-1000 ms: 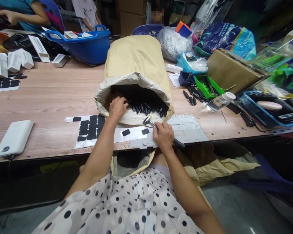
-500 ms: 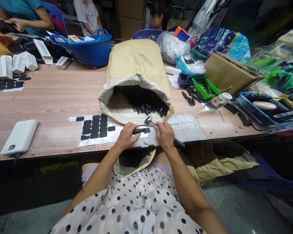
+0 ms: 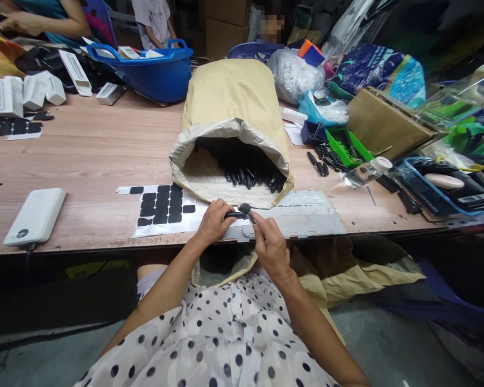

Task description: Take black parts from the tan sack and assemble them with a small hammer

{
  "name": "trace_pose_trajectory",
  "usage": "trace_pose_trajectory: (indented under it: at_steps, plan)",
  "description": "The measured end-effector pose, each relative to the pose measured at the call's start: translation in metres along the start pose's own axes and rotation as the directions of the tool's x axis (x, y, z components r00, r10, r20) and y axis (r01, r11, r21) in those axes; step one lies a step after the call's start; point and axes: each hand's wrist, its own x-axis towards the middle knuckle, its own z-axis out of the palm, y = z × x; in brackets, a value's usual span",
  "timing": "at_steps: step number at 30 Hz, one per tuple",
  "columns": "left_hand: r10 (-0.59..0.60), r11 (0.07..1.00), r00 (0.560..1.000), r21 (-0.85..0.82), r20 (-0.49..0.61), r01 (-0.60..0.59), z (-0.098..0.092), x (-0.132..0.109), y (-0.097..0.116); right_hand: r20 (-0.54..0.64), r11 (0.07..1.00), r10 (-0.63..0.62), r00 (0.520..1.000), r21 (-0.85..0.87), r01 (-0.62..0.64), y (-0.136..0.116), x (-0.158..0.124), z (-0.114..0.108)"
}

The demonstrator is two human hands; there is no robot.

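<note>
At the table's front edge my left hand point(image 3: 214, 219) is closed on a slim black part point(image 3: 234, 214). My right hand point(image 3: 271, 243) grips a small metal hammer point(image 3: 247, 208), whose round head is over the end of the black part. Under both lies a grey board point(image 3: 306, 215). Left of my hands, a white sheet point(image 3: 145, 231) bears rows of black rounded stickers point(image 3: 161, 204). Just behind my hands opens a beige sack point(image 3: 232, 88) holding many black parts point(image 3: 246, 176).
A white power bank point(image 3: 36, 215) lies at left, a blue basin point(image 3: 153, 75) behind it. At right are a green tray point(image 3: 357, 157), a clear bottle point(image 3: 365, 172) and a blue basket point(image 3: 423, 199). Another person's arm point(image 3: 48, 22) shows at the far left.
My right hand has turned, bringing the hammer head down over the black part. The hammer's dark handle no longer shows at right. The view has shifted slightly.
</note>
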Motion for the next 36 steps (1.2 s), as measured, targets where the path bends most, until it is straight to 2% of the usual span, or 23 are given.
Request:
trace_pose_trajectory:
  at_steps: [4, 11, 16, 20, 23, 28, 36]
  plan:
    - [-0.017, 1.000, 1.000, -0.003, 0.001, 0.017, 0.000, 0.001, 0.001, 0.031, 1.000, 0.011, 0.999, -0.030, -0.010, 0.001, -0.002, 0.002]
    - [-0.081, 0.993, 0.997, -0.091, -0.007, 0.080, -0.002, 0.001, 0.002, 0.014, 0.998, 0.012, 1.000, 0.055, -0.012, -0.009, 0.002, 0.003]
    - [-0.134, 0.980, 0.991, -0.154, -0.027, 0.129, 0.000, 0.000, 0.002, 0.063, 1.000, -0.007, 0.998, -0.014, 0.007, -0.010, 0.001, 0.013]
    - [-0.137, 0.981, 0.990, -0.145, -0.026, 0.131, 0.000, 0.001, 0.003, 0.013, 0.997, -0.003, 1.000, -0.072, 0.004, 0.003, 0.011, 0.012]
    - [-0.122, 0.986, 0.992, -0.115, -0.020, 0.119, -0.002, 0.001, 0.004, -0.057, 0.981, 0.028, 0.998, -0.189, -0.038, 0.021, 0.025, 0.011]
    - [-0.107, 0.992, 0.994, -0.073, 0.001, 0.107, -0.005, 0.001, 0.006, -0.100, 0.917, 0.051, 0.994, -0.390, -0.086, 0.048, 0.040, 0.020]
    - [-0.033, 0.999, 0.999, -0.004, -0.005, 0.033, -0.004, 0.000, 0.000, -0.139, 0.894, 0.044, 0.989, -0.437, -0.101, 0.048, 0.033, 0.032]
